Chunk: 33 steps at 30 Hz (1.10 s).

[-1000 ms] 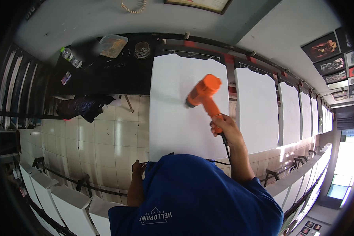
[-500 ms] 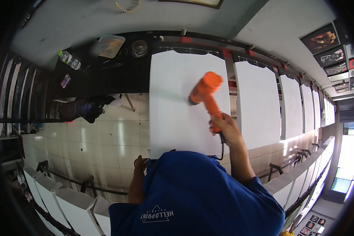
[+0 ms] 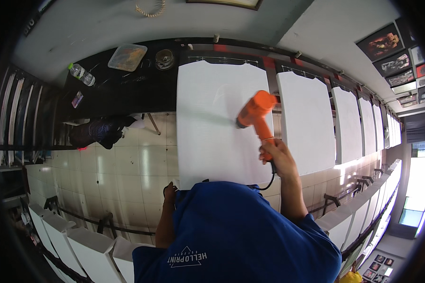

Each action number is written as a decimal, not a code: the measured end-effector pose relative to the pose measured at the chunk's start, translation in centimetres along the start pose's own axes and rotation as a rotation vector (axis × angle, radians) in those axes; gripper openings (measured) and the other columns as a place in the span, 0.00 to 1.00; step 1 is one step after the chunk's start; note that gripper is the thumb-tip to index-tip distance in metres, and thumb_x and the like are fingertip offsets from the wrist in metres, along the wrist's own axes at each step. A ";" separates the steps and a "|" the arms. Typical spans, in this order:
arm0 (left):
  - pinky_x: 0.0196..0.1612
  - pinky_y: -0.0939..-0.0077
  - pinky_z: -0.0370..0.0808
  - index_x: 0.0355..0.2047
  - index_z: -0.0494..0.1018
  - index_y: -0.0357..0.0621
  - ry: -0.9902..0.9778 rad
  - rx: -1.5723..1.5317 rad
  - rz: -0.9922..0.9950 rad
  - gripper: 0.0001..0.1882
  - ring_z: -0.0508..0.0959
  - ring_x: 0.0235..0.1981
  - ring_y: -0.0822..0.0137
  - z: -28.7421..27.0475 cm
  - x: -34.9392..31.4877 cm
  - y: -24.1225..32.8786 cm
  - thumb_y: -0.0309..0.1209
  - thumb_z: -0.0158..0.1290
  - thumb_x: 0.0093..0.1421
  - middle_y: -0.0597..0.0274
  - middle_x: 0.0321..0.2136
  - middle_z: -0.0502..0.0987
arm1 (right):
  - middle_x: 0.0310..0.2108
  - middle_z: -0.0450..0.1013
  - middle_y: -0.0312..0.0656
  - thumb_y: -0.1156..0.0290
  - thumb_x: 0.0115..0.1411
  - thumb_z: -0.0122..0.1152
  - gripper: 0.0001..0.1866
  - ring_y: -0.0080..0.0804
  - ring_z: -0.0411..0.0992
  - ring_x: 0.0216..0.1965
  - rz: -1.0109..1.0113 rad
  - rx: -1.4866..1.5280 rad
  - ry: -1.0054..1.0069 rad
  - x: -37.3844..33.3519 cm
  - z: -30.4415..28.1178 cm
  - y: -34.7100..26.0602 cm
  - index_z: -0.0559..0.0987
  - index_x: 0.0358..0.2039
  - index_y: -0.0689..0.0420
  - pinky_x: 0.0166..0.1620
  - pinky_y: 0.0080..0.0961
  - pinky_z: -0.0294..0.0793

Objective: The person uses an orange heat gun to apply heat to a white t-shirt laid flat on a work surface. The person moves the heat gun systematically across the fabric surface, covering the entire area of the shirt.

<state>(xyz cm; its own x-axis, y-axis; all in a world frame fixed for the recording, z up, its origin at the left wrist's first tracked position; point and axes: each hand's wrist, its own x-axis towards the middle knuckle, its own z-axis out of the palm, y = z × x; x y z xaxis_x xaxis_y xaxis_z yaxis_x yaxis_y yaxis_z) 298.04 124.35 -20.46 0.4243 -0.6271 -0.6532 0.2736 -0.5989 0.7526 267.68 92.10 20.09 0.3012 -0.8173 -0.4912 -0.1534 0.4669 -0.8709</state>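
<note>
My right hand point(image 3: 279, 158) grips the handle of an orange hair dryer point(image 3: 258, 111) that looks like a heat gun. Its dark nozzle points down and left, above a white fabric piece point(image 3: 205, 141) with a neckline-shaped far edge, spread flat on a board in front of me. A black cord point(image 3: 271, 181) hangs from the handle toward my body. Beside the near left corner of that board, my left hand point(image 3: 170, 191) is low and small in view. Its fingers are partly hidden, so what it holds, if anything, does not show.
More white-covered boards point(image 3: 307, 122) stretch away to the right. On the black table point(image 3: 141, 96) at the left are a bottle point(image 3: 81, 74), a plastic tub point(image 3: 127, 57), a round container point(image 3: 165, 60) and a phone-like object point(image 3: 77, 99). Another row of white boards point(image 3: 87, 245) lies behind me.
My right hand has moved the hair dryer slightly right and nearer to me over the white fabric. My left hand stays by the board's near corner.
</note>
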 end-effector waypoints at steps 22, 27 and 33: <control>0.40 0.66 0.75 0.43 0.72 0.31 0.172 0.002 0.036 0.24 0.79 0.36 0.59 5.1 -5.5 20.2 0.44 0.42 0.67 0.47 0.36 0.78 | 0.25 0.70 0.35 0.61 0.63 0.55 0.15 0.22 0.72 0.26 0.054 -0.109 -0.399 0.1 8.1 -0.5 0.72 0.39 0.62 0.27 0.20 0.70; 0.40 0.60 0.71 0.35 0.72 0.31 0.220 0.404 0.419 0.29 0.75 0.35 0.49 6.3 -4.4 18.9 0.49 0.34 0.69 0.42 0.32 0.75 | 0.24 0.70 0.35 0.60 0.63 0.56 0.16 0.21 0.71 0.24 -0.006 -0.068 -0.221 -1.1 2.4 0.5 0.72 0.39 0.63 0.25 0.19 0.70; 0.45 0.59 0.69 0.39 0.70 0.31 0.269 0.379 0.353 0.30 0.74 0.38 0.43 9.5 -5.7 21.5 0.51 0.32 0.70 0.40 0.33 0.75 | 0.24 0.70 0.35 0.60 0.63 0.57 0.17 0.21 0.70 0.22 -0.031 0.009 0.087 -3.9 -5.2 0.7 0.70 0.38 0.63 0.24 0.16 0.69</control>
<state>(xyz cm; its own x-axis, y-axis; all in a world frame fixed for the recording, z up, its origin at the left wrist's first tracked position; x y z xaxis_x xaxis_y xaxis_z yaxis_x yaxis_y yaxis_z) 293.26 110.34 -1.35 0.6515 -0.7023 -0.2869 -0.2316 -0.5443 0.8063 261.49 93.83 21.33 0.2225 -0.8577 -0.4635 -0.1370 0.4432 -0.8859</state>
